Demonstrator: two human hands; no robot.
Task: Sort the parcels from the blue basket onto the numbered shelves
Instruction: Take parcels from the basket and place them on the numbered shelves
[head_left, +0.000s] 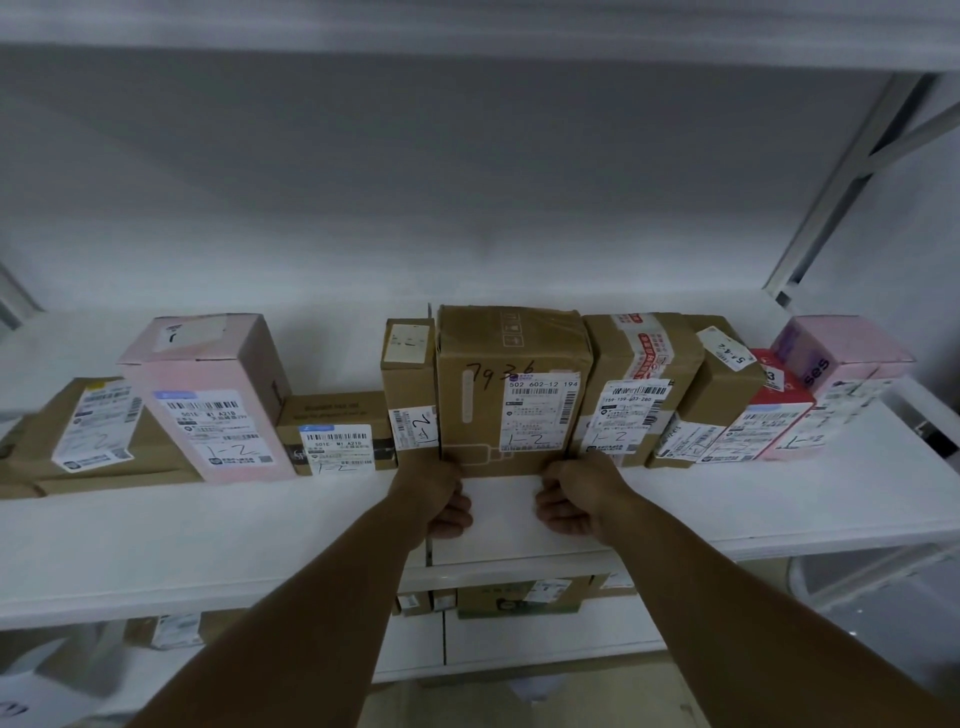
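Observation:
A brown cardboard parcel, hand-marked "7936" with a label reading "1-2", stands upright in the middle of the white shelf, in a row of parcels. My left hand is at its lower left front corner and my right hand at its lower right front corner. On both hands the fingers are curled under into the palm, and the thumb side touches the box's bottom front edge. Neither hand wraps around the box. The blue basket is out of view.
Left of the parcel stand a narrow brown box, a low brown box, a pink box and a flat brown parcel. To the right are a taped brown box, a red box and a pink one. More parcels sit on the shelf below.

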